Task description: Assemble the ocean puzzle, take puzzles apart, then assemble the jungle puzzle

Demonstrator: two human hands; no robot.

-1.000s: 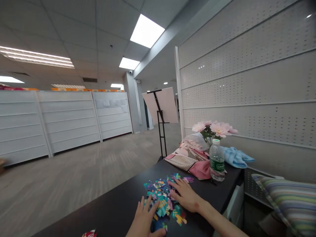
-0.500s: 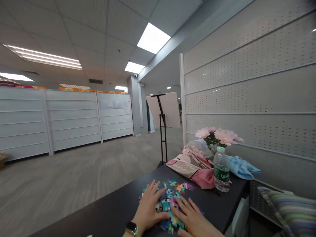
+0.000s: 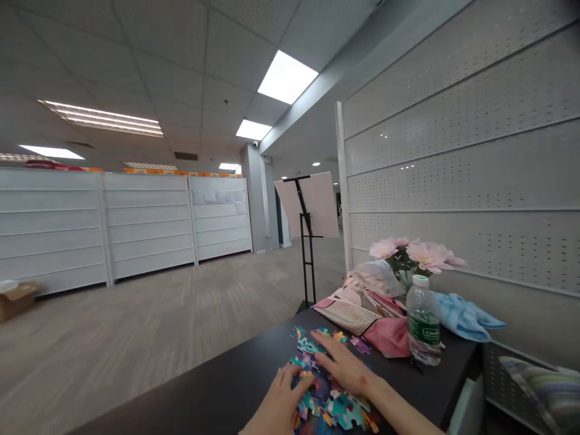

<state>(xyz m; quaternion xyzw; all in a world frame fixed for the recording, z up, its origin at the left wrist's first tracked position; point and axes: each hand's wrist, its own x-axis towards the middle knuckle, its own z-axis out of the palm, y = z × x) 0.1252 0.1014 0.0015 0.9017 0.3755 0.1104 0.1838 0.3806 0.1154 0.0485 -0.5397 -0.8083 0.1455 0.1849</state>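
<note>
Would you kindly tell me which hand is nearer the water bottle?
The right hand, on the side toward the bottle; the left hand is farther off, at the left of the puzzle pieces.

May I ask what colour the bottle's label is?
The label is green, shown in the head view.

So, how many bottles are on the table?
1: the bottle stands right of the puzzle pieces and the right hand, beside the pink cloth. Any behind the cloth would be hidden.

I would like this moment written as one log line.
left hand: open, at puzzle pieces | right hand: open, fingers spread, at puzzle pieces | bottle: upright, capped, on dark table
</note>
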